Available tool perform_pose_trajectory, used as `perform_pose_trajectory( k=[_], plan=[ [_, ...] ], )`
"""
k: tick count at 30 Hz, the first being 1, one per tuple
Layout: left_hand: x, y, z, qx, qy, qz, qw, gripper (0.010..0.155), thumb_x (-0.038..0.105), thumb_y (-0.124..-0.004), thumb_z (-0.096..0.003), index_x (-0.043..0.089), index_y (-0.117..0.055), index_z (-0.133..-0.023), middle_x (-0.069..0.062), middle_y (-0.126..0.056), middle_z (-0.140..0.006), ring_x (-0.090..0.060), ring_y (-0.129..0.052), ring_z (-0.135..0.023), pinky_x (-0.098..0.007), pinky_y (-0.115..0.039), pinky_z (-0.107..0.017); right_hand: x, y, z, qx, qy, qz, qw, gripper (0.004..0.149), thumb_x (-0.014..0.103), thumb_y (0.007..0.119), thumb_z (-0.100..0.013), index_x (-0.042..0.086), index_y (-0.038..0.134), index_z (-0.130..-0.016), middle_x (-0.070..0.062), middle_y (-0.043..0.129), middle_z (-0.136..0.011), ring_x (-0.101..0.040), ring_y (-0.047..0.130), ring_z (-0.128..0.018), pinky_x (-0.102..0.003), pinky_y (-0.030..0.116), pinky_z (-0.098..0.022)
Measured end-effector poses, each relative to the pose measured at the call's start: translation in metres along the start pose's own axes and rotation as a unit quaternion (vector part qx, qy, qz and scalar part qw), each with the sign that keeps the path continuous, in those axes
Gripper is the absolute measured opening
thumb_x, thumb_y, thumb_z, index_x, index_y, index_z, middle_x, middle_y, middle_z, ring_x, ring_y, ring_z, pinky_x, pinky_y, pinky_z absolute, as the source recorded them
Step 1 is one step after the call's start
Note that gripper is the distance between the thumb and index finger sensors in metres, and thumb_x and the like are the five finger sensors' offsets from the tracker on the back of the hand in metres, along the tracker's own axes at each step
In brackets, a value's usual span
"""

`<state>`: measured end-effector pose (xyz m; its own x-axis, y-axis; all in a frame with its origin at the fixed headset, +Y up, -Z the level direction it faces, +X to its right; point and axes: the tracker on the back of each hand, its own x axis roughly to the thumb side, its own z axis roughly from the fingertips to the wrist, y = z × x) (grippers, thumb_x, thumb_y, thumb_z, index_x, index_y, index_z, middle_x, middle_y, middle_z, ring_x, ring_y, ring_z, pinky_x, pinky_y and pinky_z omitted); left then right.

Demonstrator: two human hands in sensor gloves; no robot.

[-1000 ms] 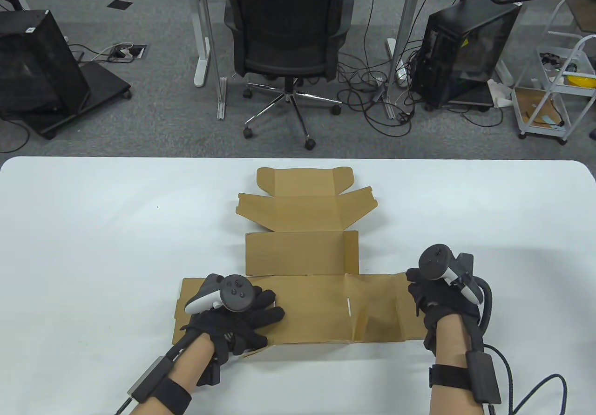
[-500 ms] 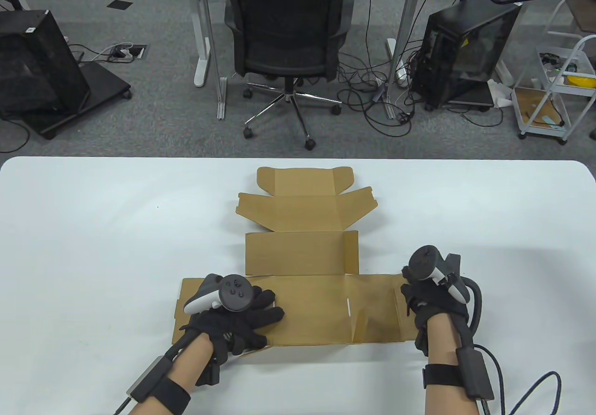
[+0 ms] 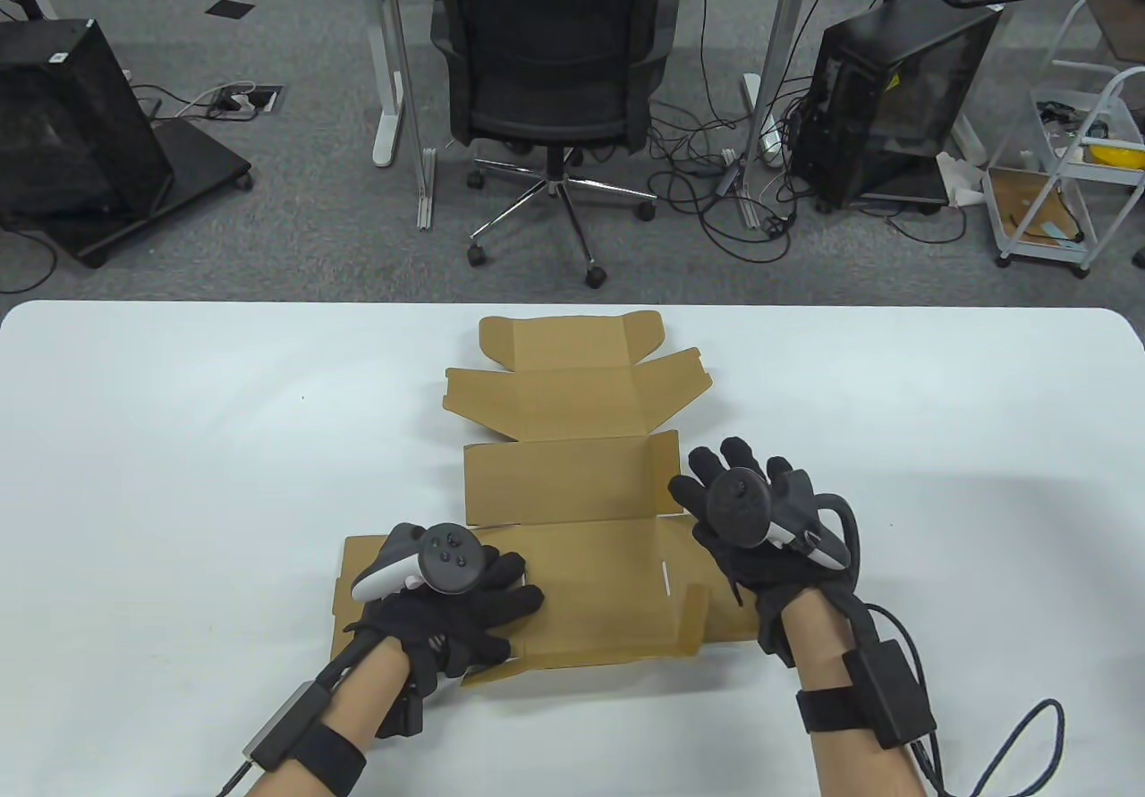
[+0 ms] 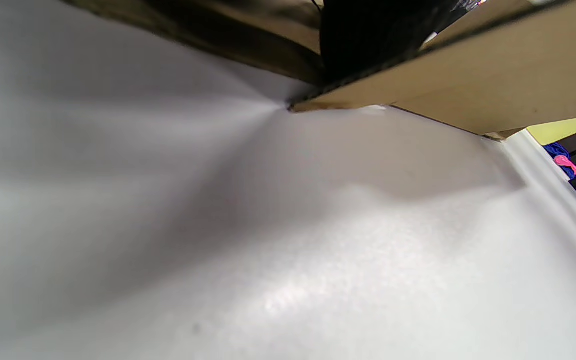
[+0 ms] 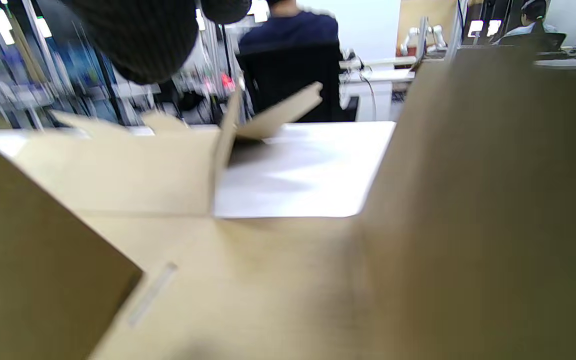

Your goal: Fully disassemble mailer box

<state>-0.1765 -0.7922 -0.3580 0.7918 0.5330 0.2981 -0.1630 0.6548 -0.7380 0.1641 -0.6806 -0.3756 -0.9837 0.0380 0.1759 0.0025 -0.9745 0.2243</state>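
Table view, near edge first: left hand (image 3: 447, 605) lies flat, fingers spread, pressing the near-left panel of the box (image 3: 572, 484) onto the table (image 3: 179, 475). Right hand (image 3: 756, 529) is over the near-right panel, fingers splayed wide, gripping nothing; that panel's end is folded up under the palm. Bare white tabletop runs wide on both sides. Farther out, the box's middle and far flaps lie nearly flat, reaching toward the far table edge. Beyond, a chair (image 3: 555, 55).

Both hands (image 3: 456, 596) (image 3: 760, 520) flat, fingers spread
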Motion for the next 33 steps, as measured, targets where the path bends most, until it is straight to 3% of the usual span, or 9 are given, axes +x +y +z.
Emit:
perform_pose_trajectory(
  k=[3, 7, 10, 14, 20, 26, 30, 33],
  plan=[
    [-0.001, 0.001, -0.001, -0.001, -0.001, 0.006, 1.0, 0.068, 0.04, -0.08, -0.056, 0.044, -0.041, -0.111, 0.01, -0.009, -0.123, -0.019, 0.003, -0.11, -0.061, 0.008, -0.065, 0.004, -0.027, 0.005, 0.017, 0.03, 0.027, 0.999, 0.061, 0.047, 0.072, -0.05, 0.045, 0.05, -0.107, 0.014, 0.029, -0.118, -0.024, 0.022, -0.112, -0.057, 0.027, -0.077],
    [-0.001, 0.001, -0.001, -0.002, -0.002, 0.007, 1.0, 0.068, 0.04, -0.081, -0.0559, 0.044, -0.041, -0.111, 0.01, -0.009, -0.123, -0.019, 0.003, -0.11, -0.061, 0.008, -0.064, 0.036, -0.048, -0.003, 0.002, -0.029, 0.053, 0.998, 0.06, 0.045, 0.073, -0.051, 0.045, 0.052, -0.107, 0.015, 0.032, -0.118, -0.022, 0.024, -0.114, -0.059, 0.026, -0.078],
    [-0.001, 0.001, -0.001, -0.002, -0.003, 0.009, 1.0, 0.068, 0.04, -0.081, -0.0559, 0.044, -0.041, -0.111, 0.011, -0.009, -0.123, -0.019, 0.003, -0.11, -0.06, 0.008, -0.064, 0.064, -0.025, -0.036, 0.051, -0.073, 0.133, 0.987, 0.059, 0.045, 0.07, -0.05, 0.049, 0.049, -0.104, 0.019, 0.031, -0.117, -0.016, 0.023, -0.113, -0.057, 0.024, -0.079],
    [-0.001, 0.001, -0.001, -0.001, -0.004, 0.009, 1.0, 0.068, 0.04, -0.08, -0.0559, 0.044, -0.041, -0.111, 0.011, -0.009, -0.123, -0.019, 0.003, -0.11, -0.06, 0.008, -0.064, 0.064, 0.008, -0.08, 0.127, -0.015, 0.211, 0.969, 0.06, 0.046, 0.069, -0.05, 0.052, 0.043, -0.103, 0.021, 0.025, -0.115, -0.014, 0.018, -0.112, -0.055, 0.022, -0.079],
    [-0.002, 0.002, -0.001, -0.003, -0.007, 0.011, 1.0, 0.068, 0.039, -0.081, -0.0559, 0.044, -0.041, -0.111, 0.011, -0.009, -0.123, -0.018, 0.003, -0.11, -0.06, 0.009, -0.064, 0.039, 0.033, -0.109, 0.181, 0.023, 0.148, 0.972, 0.06, 0.047, 0.068, -0.05, 0.053, 0.04, -0.103, 0.021, 0.022, -0.115, -0.015, 0.019, -0.112, -0.056, 0.022, -0.078],
    [-0.002, 0.002, -0.001, -0.003, -0.009, 0.014, 1.0, 0.068, 0.039, -0.081, -0.0559, 0.044, -0.042, -0.111, 0.011, -0.009, -0.123, -0.018, 0.003, -0.11, -0.059, 0.01, -0.064, 0.017, 0.059, -0.121, 0.202, 0.019, 0.056, 0.978, 0.062, 0.05, 0.066, -0.049, 0.05, 0.035, -0.103, 0.015, 0.026, -0.113, -0.02, 0.036, -0.111, -0.056, 0.032, -0.077],
    [-0.003, 0.002, -0.001, -0.004, -0.009, 0.017, 1.0, 0.068, 0.039, -0.081, -0.056, 0.045, -0.042, -0.111, 0.012, -0.009, -0.123, -0.017, 0.003, -0.11, -0.059, 0.01, -0.064, 0.012, 0.062, -0.119, 0.201, 0.018, 0.012, 0.979, 0.064, 0.055, 0.065, -0.048, 0.048, 0.033, -0.104, 0.016, 0.024, -0.112, -0.022, 0.03, -0.11, -0.056, 0.029, -0.075],
    [-0.003, 0.002, -0.001, -0.004, -0.008, 0.017, 1.0, 0.067, 0.039, -0.081, -0.056, 0.045, -0.042, -0.111, 0.012, -0.009, -0.123, -0.017, 0.003, -0.11, -0.059, 0.01, -0.064, 0.01, 0.06, -0.106, 0.212, 0.015, -0.045, 0.976, 0.071, 0.06, 0.063, -0.046, 0.047, 0.026, -0.105, 0.011, 0.008, -0.113, -0.026, 0.012, -0.108, -0.057, 0.021, -0.075]
  ],
)
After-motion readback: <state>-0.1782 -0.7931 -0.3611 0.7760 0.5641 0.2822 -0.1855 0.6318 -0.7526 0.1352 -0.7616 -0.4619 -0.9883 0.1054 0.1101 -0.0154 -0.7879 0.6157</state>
